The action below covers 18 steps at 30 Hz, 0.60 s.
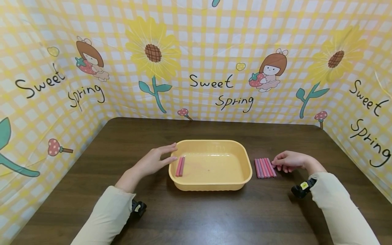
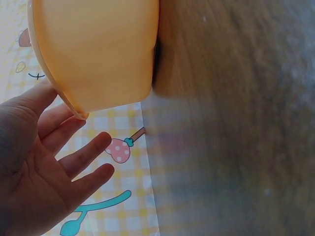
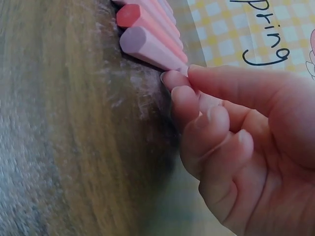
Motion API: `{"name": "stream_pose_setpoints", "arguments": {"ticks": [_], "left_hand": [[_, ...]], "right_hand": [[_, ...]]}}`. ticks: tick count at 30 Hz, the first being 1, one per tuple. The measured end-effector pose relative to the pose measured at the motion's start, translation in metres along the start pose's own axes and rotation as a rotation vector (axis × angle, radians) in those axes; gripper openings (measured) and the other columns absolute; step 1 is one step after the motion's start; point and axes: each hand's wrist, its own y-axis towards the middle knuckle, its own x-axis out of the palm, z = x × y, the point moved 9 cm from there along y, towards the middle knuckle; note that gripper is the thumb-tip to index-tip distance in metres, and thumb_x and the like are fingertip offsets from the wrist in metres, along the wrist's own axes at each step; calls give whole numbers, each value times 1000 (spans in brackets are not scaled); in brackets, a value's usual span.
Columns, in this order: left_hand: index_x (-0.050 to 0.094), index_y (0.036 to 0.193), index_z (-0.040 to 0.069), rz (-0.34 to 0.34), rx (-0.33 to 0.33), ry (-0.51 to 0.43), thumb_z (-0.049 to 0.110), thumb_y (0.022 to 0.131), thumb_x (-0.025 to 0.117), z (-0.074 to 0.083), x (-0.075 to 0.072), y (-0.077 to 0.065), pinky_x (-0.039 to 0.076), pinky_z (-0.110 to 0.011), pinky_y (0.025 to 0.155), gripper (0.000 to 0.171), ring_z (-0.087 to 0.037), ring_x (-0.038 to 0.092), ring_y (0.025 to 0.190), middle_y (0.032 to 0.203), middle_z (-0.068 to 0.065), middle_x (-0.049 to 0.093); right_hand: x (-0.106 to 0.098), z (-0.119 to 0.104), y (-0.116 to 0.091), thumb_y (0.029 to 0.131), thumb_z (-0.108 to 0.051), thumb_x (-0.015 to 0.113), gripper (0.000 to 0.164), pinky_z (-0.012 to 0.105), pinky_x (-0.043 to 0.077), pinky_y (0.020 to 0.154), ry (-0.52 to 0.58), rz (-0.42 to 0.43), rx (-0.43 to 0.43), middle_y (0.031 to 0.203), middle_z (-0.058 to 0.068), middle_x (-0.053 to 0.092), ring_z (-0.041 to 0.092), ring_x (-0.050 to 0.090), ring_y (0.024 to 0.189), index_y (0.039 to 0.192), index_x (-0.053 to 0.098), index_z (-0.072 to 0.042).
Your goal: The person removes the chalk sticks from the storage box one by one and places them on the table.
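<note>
A yellow plastic tray stands mid-table with a pink and a darker red hexagonal stick lying side by side at its left end. My left hand touches the tray's left rim with extended, spread fingers. In the left wrist view, the fingertips of that hand meet the rim and the outer fingers stand free. Right of the tray lies a row of pink, red and purple sticks. My right hand has curled fingers, and its thumb and forefinger pinch the far end of the outermost purple stick.
The brown wooden table extends around the tray. A yellow checked cloth printed with flowers and words rises behind the table and along both sides. Dark wrist cameras are worn under both hands.
</note>
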Motion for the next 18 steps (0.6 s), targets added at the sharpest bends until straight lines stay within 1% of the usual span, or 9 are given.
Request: {"name": "stream_pose_setpoints", "arguments": {"ticks": [4, 8, 13, 18], "left_hand": [[46, 137, 4, -3, -4, -1, 35, 94, 55, -1, 0, 0, 30, -51, 112, 54, -32, 34, 138, 149, -11, 37], [46, 138, 5, -7, -8, -2, 35, 94, 55, -1, 1, 0, 29, -52, 112, 55, -32, 33, 138, 149, -11, 36], [45, 138, 5, -7, -9, -1, 35, 94, 55, -1, 0, 0, 29, -52, 112, 54, -32, 33, 138, 149, -11, 37], [46, 138, 4, -5, -7, -1, 34, 94, 55, 0, 0, 0, 29, -51, 112, 54, -32, 33, 138, 149, -12, 37]], "right_hand": [[-3, -3, -3, 96, -24, 50, 27, 17, 39, 49, -11, 9, 2, 71, -2, 53, 5, 48, 55, 96, 61, 0], [-8, -12, -7, 97, -27, 50, 32, 18, 40, 50, -36, 25, -15, 73, -1, 53, 7, 48, 57, 101, 61, 2], [-12, -32, -8, 96, -31, 50, 36, 22, 43, 53, -61, 43, -50, 77, 1, 54, 11, 51, 61, 106, 59, 2], [-10, -59, -6, 96, -32, 51, 37, 23, 46, 54, -40, 33, -102, 79, 2, 55, 11, 52, 61, 107, 57, 3]]}}
